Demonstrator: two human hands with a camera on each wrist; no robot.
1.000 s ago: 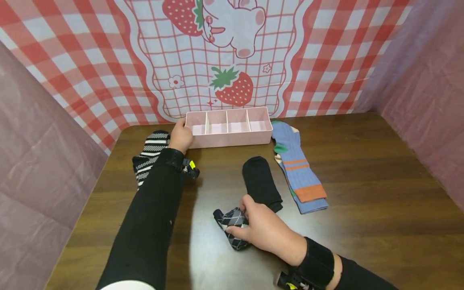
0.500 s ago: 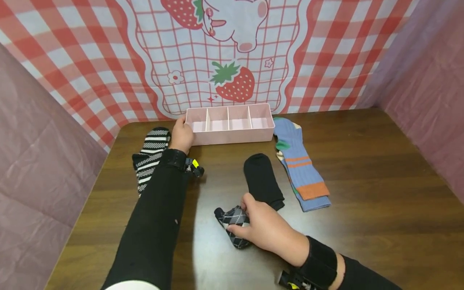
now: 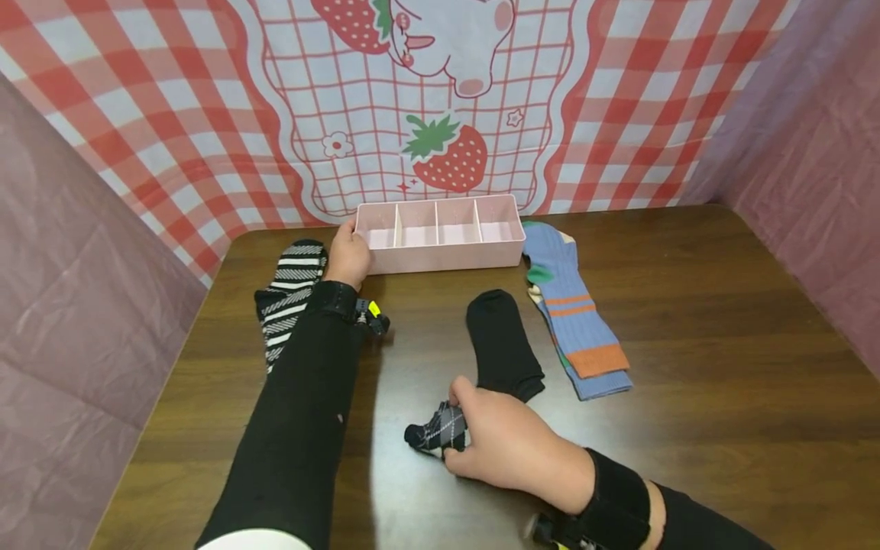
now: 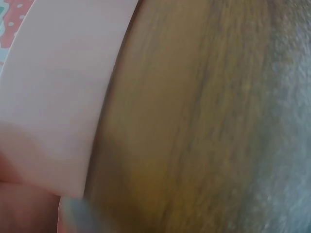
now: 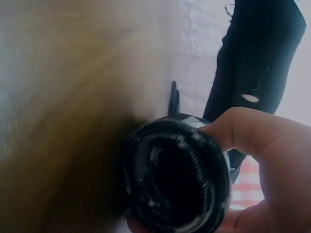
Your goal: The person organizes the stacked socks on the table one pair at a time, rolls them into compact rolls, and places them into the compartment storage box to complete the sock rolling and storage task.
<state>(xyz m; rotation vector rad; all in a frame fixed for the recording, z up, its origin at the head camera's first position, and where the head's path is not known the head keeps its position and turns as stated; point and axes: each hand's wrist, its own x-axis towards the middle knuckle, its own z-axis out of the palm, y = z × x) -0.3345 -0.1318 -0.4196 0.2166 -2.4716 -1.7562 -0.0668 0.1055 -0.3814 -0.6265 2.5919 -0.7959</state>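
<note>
Wood table (image 3: 701, 344): blk sock (image 3: 500, 340) lies btwn R hand (image 3: 512, 439) & pink box (image 3: 447, 258).

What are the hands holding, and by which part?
Right hand: the argyle sock, gripped around its bunched end. Left hand: the pink divided box, gripped at its left end.

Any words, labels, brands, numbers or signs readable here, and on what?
No readable text in any view.
Printed gingham backdrop: pictures and pattern only.
Pink divided box, argyle sock, black socks, blue socks, striped socks: no lettering visible.
Yellow patch on the left wrist camera: too small to tell whether it bears text.
</note>
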